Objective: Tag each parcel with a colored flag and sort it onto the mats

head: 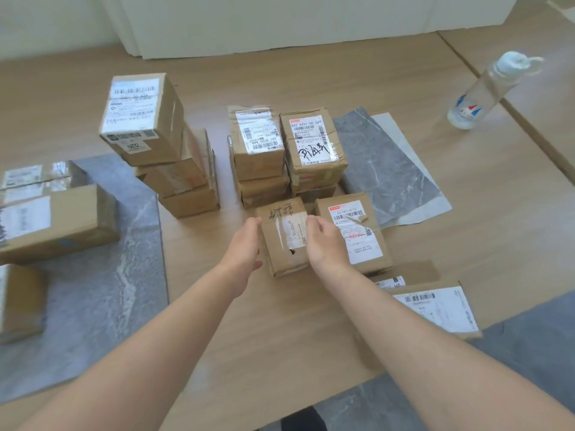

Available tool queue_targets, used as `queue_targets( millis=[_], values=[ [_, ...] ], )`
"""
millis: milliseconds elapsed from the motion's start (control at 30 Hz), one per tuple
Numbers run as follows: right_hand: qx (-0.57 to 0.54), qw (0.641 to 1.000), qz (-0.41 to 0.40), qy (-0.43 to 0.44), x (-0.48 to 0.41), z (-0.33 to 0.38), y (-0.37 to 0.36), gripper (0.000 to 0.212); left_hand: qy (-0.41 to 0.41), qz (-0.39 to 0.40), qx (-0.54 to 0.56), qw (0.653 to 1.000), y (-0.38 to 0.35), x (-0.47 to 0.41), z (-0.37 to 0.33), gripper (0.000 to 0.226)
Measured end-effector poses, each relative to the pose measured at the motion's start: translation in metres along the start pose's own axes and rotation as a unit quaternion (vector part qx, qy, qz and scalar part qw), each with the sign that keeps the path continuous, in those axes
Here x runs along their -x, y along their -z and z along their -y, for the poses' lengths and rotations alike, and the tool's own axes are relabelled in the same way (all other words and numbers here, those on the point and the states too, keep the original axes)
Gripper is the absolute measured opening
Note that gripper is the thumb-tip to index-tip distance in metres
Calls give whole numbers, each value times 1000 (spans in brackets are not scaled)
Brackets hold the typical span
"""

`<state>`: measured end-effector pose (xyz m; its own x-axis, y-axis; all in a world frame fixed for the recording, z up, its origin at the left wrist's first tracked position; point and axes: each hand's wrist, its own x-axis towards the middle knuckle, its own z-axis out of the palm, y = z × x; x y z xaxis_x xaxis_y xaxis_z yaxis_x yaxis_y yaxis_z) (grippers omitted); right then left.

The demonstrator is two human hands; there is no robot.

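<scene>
The pale wooden floor (280,321) takes up most of what I see, with a wide grey marbled mat (102,306) spread on the left, a second grey marbled sheet (389,169) far right and a darker grey mat (529,353) near right. On the left mat lies a long brown cardboard parcel (56,225). Beyond it, off the mat, rises a leaning stack of brown boxes (174,169), and right of that stand two shorter stacks of labelled cartons (258,144) side by side. A flat labelled parcel (435,309) lies near right, at the edge of the dark mat. A clear plastic bottle (479,91) stands far right. Just in front of the twin stacks sits a small brown cardboard parcel with a torn white label (284,244), touching a similar box (357,234) on its right. The left hand (245,247) lies with fairly straight fingers against its left side; the right hand (323,244) curls its fingers over its right edge.
</scene>
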<state>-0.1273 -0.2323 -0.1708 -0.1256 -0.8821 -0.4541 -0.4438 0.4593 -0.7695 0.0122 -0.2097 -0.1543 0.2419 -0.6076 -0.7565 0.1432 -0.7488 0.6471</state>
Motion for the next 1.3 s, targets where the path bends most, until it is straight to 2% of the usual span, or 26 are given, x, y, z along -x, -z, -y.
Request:
queue_targets(
  millis=[167, 267, 400, 633, 833, 1133, 1300],
  values=[
    [10, 1000, 27, 0, -13, -4, -5, 36, 14, 11, 28, 999, -10, -6, 0, 31],
    [15, 999, 50, -1, -16, -2, -9, 27, 14, 11, 31, 999, -7, -6, -1, 33],
    [14, 998, 61, -8, -14, 1, -12, 35, 3, 6, 25, 1000, 1, -5, -4, 35],
    [-22, 999, 46, -18, -5, 15, -29, 42, -25, 11, 32, 999, 19, 6, -10, 35],
    [-42, 998, 37, -18, 18, 34, -34, 34, -49, 26, 31, 998, 48, 28, -18, 35],
    [-69, 997, -10, -21, 72, 67, -51, 47, -79, 55, 31, 995, 97, 61, -26, 34],
    [-97, 995, -35, -10, 102, 76, -65, 42, -94, 71, 20, 993, 127, 82, -22, 35]
  ],
)
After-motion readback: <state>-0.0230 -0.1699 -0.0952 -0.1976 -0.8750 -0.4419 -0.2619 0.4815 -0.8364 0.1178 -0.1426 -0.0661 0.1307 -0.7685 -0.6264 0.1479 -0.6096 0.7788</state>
